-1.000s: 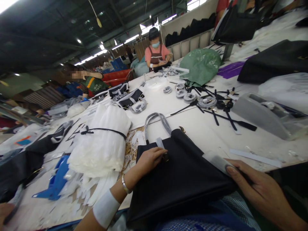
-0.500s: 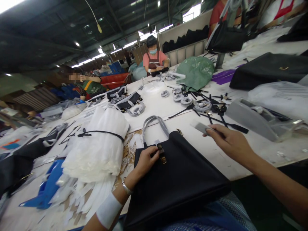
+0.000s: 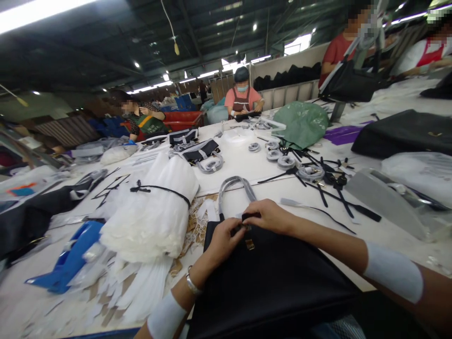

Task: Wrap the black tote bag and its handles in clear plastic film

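Note:
A black handbag (image 3: 268, 278) leans toward me at the table's front edge. Its handle (image 3: 235, 182), wrapped in clear film, stands up at the back, and a gold clasp plate (image 3: 250, 244) shows on its front. My left hand (image 3: 226, 240) is closed, pinching the short black closure tab (image 3: 250, 217) near the top edge. Right beside it, my right hand (image 3: 270, 215) is also closed on that tab, fingertips nearly touching the left ones. The tab is partly hidden by my fingers. A thin black strap with a film-covered end (image 3: 293, 202) lies to the right of my hand.
A tied roll of white foam sheets (image 3: 158, 207) and a blue tape dispenser (image 3: 70, 259) stand at left. Wrapped strap coils (image 3: 286, 162), loose black straps and a grey dispenser (image 3: 391, 202) lie at right. Co-workers (image 3: 243, 96) sit across the table.
My right hand has put down the film-covered strip on the table and moved left to the bag's tab. The left hand stays at the tab. The view has shifted a little.

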Demonstrator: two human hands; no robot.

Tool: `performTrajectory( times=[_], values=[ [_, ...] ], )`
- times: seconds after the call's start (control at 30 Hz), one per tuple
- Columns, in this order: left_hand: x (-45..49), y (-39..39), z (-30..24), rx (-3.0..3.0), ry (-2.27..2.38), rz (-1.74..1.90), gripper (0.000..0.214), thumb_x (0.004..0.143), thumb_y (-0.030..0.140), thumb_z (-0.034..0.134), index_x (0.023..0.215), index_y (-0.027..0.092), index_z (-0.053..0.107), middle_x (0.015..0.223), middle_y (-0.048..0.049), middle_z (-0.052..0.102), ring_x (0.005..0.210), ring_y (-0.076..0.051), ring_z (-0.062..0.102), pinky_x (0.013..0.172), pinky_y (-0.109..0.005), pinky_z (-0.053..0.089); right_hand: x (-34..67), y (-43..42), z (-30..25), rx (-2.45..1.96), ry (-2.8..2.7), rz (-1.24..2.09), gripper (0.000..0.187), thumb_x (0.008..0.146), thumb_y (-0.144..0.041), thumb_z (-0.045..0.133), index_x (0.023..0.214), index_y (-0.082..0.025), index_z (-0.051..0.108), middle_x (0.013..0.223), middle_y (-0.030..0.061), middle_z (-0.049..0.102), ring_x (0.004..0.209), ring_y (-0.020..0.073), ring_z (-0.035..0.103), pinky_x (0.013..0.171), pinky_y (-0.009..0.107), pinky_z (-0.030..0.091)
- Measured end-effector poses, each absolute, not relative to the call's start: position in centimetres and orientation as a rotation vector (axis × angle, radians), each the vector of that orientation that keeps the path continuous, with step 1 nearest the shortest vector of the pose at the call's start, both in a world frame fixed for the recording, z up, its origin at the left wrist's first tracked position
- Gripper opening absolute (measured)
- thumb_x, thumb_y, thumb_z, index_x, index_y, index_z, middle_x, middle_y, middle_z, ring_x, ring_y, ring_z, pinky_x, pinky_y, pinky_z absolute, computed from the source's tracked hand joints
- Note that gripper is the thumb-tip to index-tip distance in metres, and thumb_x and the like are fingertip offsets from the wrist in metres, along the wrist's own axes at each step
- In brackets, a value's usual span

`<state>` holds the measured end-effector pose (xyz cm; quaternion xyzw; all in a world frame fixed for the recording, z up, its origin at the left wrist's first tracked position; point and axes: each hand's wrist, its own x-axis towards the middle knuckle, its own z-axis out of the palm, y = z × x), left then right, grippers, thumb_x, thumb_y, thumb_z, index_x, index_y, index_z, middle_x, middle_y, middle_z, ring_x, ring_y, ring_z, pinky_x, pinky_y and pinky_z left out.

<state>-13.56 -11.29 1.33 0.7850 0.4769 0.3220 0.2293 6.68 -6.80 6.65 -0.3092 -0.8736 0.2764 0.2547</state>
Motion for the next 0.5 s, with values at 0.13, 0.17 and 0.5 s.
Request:
performTrajectory(
  times=[0.13,0.17,0.5],
  values=[
    [-14.1,-10.9,0.9,2.182,1.189,0.850,0.020,0.088,0.031,0.065,0.105,0.023,0.071,0.104,-0.0016,0.074,0.096,-0.019,0.066,0.085,-0.026,0.047,6.5,-7.3,6.4,-0.889,-2.280,0.836,0.011,0.084,-0.029,0.067,0.085,-0.023,0.077,0.077,0.0010,0.072,0.072,0.0187,0.065,0.067,0.027,0.046],
    [-14.2,-10.7,0.9,2.185,1.174,0.821,0.017,0.090,0.029,0.063,0.104,0.025,0.072,0.102,-0.0004,0.074,0.094,-0.018,0.067,0.083,-0.024,0.047,6.6,-7.6,6.4,-0.897,-2.254,0.852,0.010,0.084,-0.027,0.068,0.085,-0.023,0.077,0.078,0.0007,0.072,0.073,0.0182,0.065,0.068,0.027,0.046],
    [-15.5,-7.4,0.7,2.468,1.245,0.682,0.019,0.091,0.031,0.061,0.107,0.031,0.073,0.104,0.0021,0.076,0.095,-0.017,0.070,0.079,-0.021,0.048,7.4,-9.0,6.2,-1.006,-2.046,0.869,0.010,0.085,-0.023,0.067,0.088,-0.026,0.076,0.076,-0.0021,0.070,0.077,0.0167,0.064,0.072,0.027,0.046]
  ],
)
